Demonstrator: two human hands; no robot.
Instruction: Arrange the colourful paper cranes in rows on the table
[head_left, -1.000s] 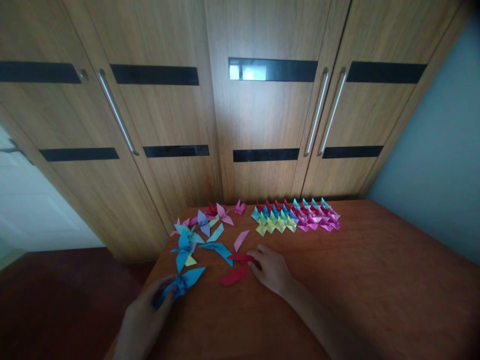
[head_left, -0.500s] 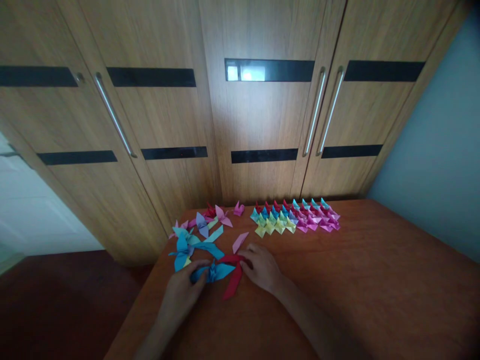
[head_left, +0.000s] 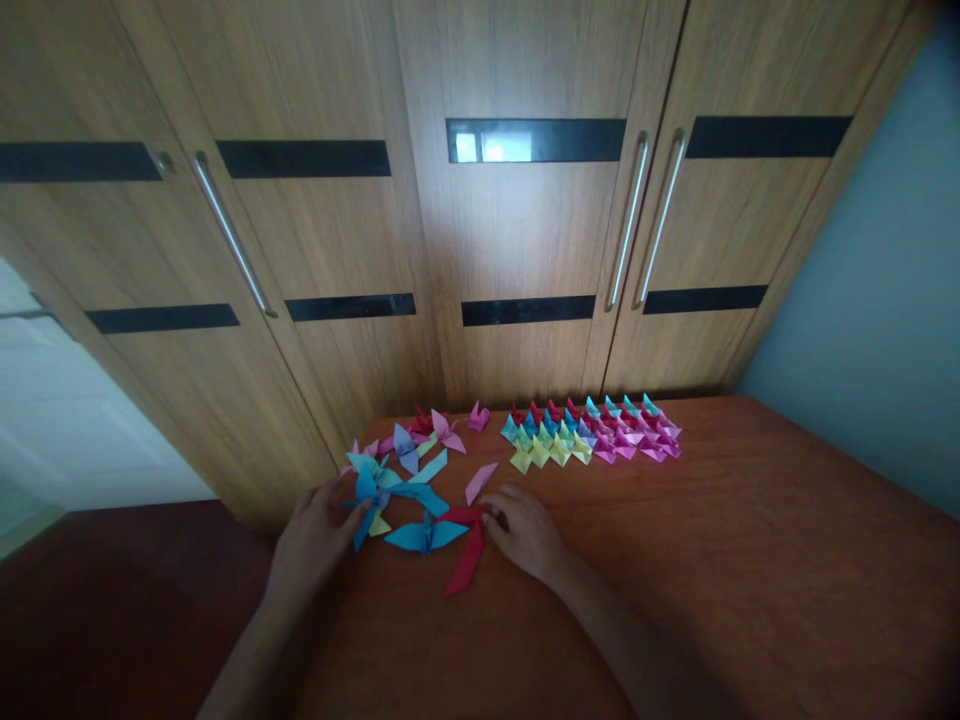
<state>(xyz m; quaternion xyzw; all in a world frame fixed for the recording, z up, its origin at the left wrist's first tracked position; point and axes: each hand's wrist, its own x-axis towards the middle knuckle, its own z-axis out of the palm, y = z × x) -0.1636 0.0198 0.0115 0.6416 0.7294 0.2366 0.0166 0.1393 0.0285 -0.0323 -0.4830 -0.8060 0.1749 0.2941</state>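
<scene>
My left hand (head_left: 311, 540) is at the left side of a loose heap of folded paper. Its thumb presses on a wing of a light-blue paper crane (head_left: 365, 488), with the fingers curled at the far side, partly hidden. My right hand (head_left: 525, 530) pinches the end of a red paper crane (head_left: 470, 558), whose long wing points toward me. Between the hands a blue paper crane (head_left: 426, 537) lies with its wings spread, one tip close to the red paper. A pink folded piece (head_left: 481, 483) rests just beyond my right fingers.
Several rows of small folded cranes (head_left: 592, 435) stand at the table's back edge, in red, blue, yellow and pink. More loose cranes, such as a lilac one (head_left: 406, 449), lie back left. A wooden wardrobe (head_left: 525, 240) rises right behind the table (head_left: 712, 580).
My left hand has let go of the blue crane in the middle and moved left to the light-blue one in the heap. My right hand stays at the red crane.
</scene>
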